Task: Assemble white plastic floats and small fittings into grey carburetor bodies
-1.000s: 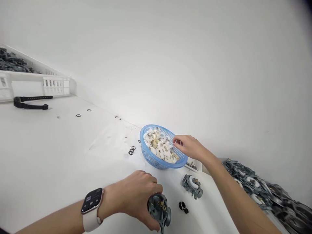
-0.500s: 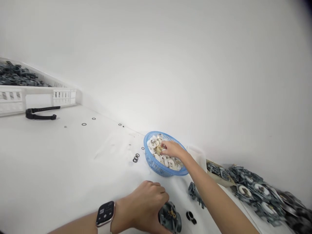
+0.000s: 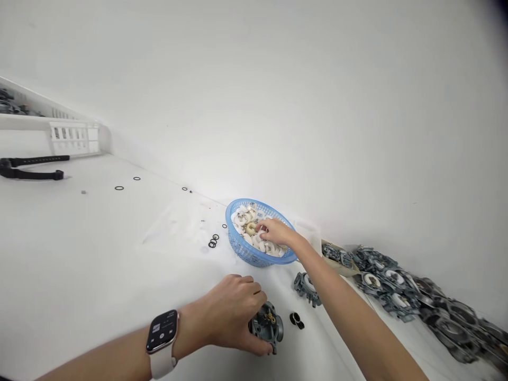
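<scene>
My left hand (image 3: 238, 312) is wrapped round a grey metal carburetor body (image 3: 270, 324), with brass jets showing inside its open bowl side. A watch (image 3: 162, 333) is on that wrist. Over a blue plastic basket (image 3: 254, 258), my right hand (image 3: 274, 232) reaches down with thumb and fingers curved and a little apart, touching or just above the heap of white ring-shaped carburetor floats (image 3: 241, 218). A yellowish float (image 3: 251, 228) lies just left of its fingertips. No float is visibly gripped.
Black O-rings (image 3: 213, 242) lie left of the basket. Small black round parts (image 3: 296, 320) and another carburetor body (image 3: 305, 288) lie right of my left hand. More carburetor parts (image 3: 389, 278) are piled at right. A white crate (image 3: 75, 138) and black strap (image 3: 35, 174) are at far left.
The view has shifted, so everything sits further left and higher. My right hand stays in the basket, its fingers now just right of the yellowish float. My left hand keeps its hold on the carburetor body.
</scene>
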`<state>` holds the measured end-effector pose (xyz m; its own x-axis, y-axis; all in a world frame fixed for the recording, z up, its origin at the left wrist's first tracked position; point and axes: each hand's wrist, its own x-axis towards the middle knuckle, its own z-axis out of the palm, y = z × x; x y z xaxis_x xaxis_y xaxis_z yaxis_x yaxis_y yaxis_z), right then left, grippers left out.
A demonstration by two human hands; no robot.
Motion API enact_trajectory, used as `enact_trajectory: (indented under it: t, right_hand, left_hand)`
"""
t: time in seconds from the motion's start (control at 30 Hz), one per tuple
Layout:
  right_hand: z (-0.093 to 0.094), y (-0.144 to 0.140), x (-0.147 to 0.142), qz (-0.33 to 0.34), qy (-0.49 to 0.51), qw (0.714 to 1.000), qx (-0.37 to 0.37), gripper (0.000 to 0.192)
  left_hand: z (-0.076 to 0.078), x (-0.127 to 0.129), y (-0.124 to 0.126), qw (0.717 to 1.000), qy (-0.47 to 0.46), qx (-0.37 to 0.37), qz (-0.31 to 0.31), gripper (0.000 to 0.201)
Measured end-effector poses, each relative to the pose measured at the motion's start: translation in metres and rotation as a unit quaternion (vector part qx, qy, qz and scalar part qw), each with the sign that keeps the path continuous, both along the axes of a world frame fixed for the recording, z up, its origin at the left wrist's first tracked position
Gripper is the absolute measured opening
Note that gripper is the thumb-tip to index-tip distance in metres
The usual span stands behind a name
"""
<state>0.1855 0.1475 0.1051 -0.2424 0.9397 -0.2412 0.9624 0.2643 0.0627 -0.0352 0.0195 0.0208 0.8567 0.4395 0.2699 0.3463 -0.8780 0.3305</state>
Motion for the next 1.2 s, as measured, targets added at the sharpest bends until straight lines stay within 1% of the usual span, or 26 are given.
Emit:
enact_trajectory:
  t: [0.07,0.13,0.2,0.27,0.33,0.37,0.43,0.47,0.5,0.53,0.57,0.6,0.67,0.73,0.8,0.87,0.93,0.97,1.0,1.03,1.07,1.1,1.13,1.2]
  right_hand:
    - [0.000,0.000,-0.003,0.000,0.003,1.000,0.004,0.033]
    - [0.008,-0.002,-0.005,0.001,0.008,1.000,0.009,0.033]
    - [0.022,-0.010,-0.008,0.003,0.013,1.000,0.018,0.031]
    - [0.038,-0.027,-0.012,0.011,0.021,0.999,0.030,0.027]
    - [0.053,-0.055,-0.018,0.031,0.028,0.999,0.033,0.029]
    - [0.058,-0.072,-0.021,0.045,0.030,0.998,0.028,0.027]
    - [0.065,-0.111,-0.028,0.081,0.028,0.996,0.009,0.019]
    - [0.066,-0.131,-0.032,0.100,0.023,0.995,0.000,0.018]
    - [0.066,-0.149,-0.035,0.119,0.014,0.993,-0.007,0.016]
    - [0.064,-0.166,-0.039,0.134,0.001,0.991,-0.009,0.009]
    - [0.061,-0.180,-0.042,0.148,-0.012,0.989,-0.014,0.009]
    - [0.057,-0.191,-0.044,0.158,-0.021,0.987,-0.010,0.012]
    - [0.048,-0.203,-0.049,0.176,-0.028,0.984,-0.002,0.015]
    - [0.041,-0.208,-0.053,0.188,-0.025,0.982,0.007,0.019]
    - [0.038,-0.209,-0.057,0.197,-0.017,0.980,0.010,0.022]
    - [0.043,-0.211,-0.055,0.199,-0.009,0.980,0.017,0.022]
    - [0.055,-0.211,-0.043,0.183,-0.001,0.982,0.041,0.030]
    - [0.063,-0.210,-0.034,0.167,0.005,0.984,0.059,0.037]
    - [0.072,-0.208,-0.022,0.135,0.014,0.987,0.091,0.041]
    - [0.080,-0.204,-0.008,0.086,0.035,0.986,0.137,0.040]
    - [0.088,-0.198,0.006,0.035,0.046,0.985,0.163,0.041]
    - [0.094,-0.190,0.021,-0.019,0.045,0.985,0.165,0.043]
    - [0.097,-0.181,0.036,-0.046,0.039,0.986,0.157,0.042]
    - [0.096,-0.162,0.063,-0.078,0.028,0.987,0.134,0.038]
  left_hand:
    - [-0.001,0.000,0.001,1.000,0.000,0.005,-0.002,0.060]
    - [-0.001,0.000,0.003,1.000,0.001,0.008,-0.003,0.059]
    - [0.001,-0.001,0.003,1.000,0.002,0.008,-0.005,0.060]
    - [0.002,-0.002,0.003,1.000,0.002,0.002,-0.008,0.062]
    - [0.003,-0.003,0.002,1.000,-0.001,-0.008,-0.009,0.060]
    - [0.003,-0.003,0.001,1.000,-0.005,-0.014,-0.008,0.059]
    - [0.003,-0.003,0.000,1.000,-0.014,-0.028,-0.004,0.055]
    - [0.004,-0.004,-0.001,0.999,-0.019,-0.033,-0.002,0.054]
    - [0.004,-0.004,-0.002,0.999,-0.024,-0.038,0.002,0.053]
    - [0.004,-0.004,-0.003,0.999,-0.029,-0.041,0.007,0.051]
    - [0.004,-0.005,-0.004,0.998,-0.033,-0.044,0.011,0.049]
    - [0.004,-0.005,-0.004,0.998,-0.037,-0.046,0.015,0.047]
    - [0.004,-0.005,-0.005,0.998,-0.041,-0.049,0.019,0.047]
    - [0.004,-0.004,-0.005,0.998,-0.043,-0.050,0.021,0.048]
    - [0.004,-0.004,-0.005,0.998,-0.041,-0.051,0.024,0.048]
    - [0.005,-0.004,-0.004,0.997,-0.039,-0.055,0.027,0.047]
    - [0.005,-0.005,-0.004,0.997,-0.039,-0.060,0.029,0.049]
    - [0.005,-0.006,-0.003,0.997,-0.041,-0.062,0.027,0.052]
    - [0.005,-0.007,-0.003,0.997,-0.044,-0.065,0.024,0.056]
    - [0.005,-0.008,-0.003,0.996,-0.048,-0.068,0.020,0.060]
    - [0.006,-0.009,-0.003,0.996,-0.054,-0.071,0.016,0.063]
    - [0.006,-0.009,-0.003,0.995,-0.059,-0.075,0.013,0.063]
    - [0.007,-0.009,-0.004,0.995,-0.065,-0.079,0.010,0.062]
    - [0.008,-0.010,-0.004,0.994,-0.075,-0.084,0.008,0.053]
